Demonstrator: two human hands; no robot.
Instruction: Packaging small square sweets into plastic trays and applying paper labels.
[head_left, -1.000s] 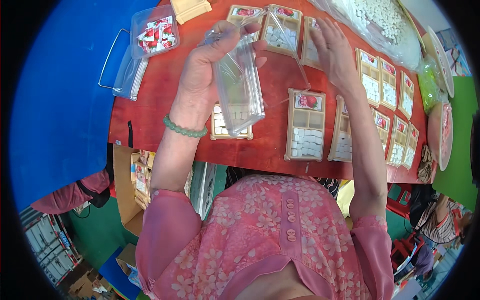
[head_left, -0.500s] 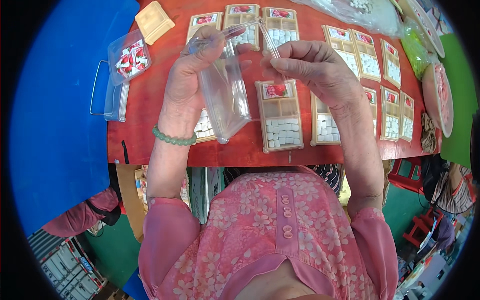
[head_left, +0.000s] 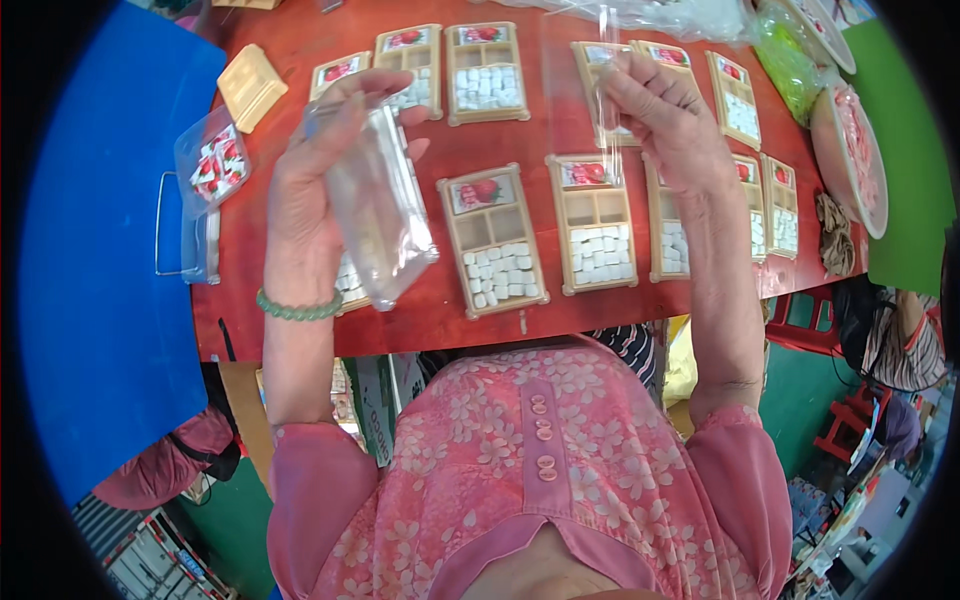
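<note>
My left hand (head_left: 318, 160) is closed on a stack of clear plastic lids (head_left: 385, 215), tilted over the table. A single clear lid (head_left: 609, 95), thin and hard to make out, hangs upright from the pinched fingertips of my right hand (head_left: 668, 120). Beneath and between the hands stand two beige trays, the left one (head_left: 509, 222) and the right one (head_left: 610, 208). Each has a strawberry-printed card at its far end, bare middle compartments and small white blocks in the near one. My left hand and its lids partly cover another tray.
More filled trays stand in rows on the red table (head_left: 540, 130). At left are an unfilled beige tray (head_left: 252, 88) and a clear box (head_left: 187, 152) of printed cards. A green bag (head_left: 788, 70), a bowl (head_left: 880, 205) with pink contents and a brown cloth (head_left: 835, 235) lie right.
My hands have moved apart. The right has drawn the single lid away from the stack, up and to the right. The view has shifted, so the trays appear farther left.
</note>
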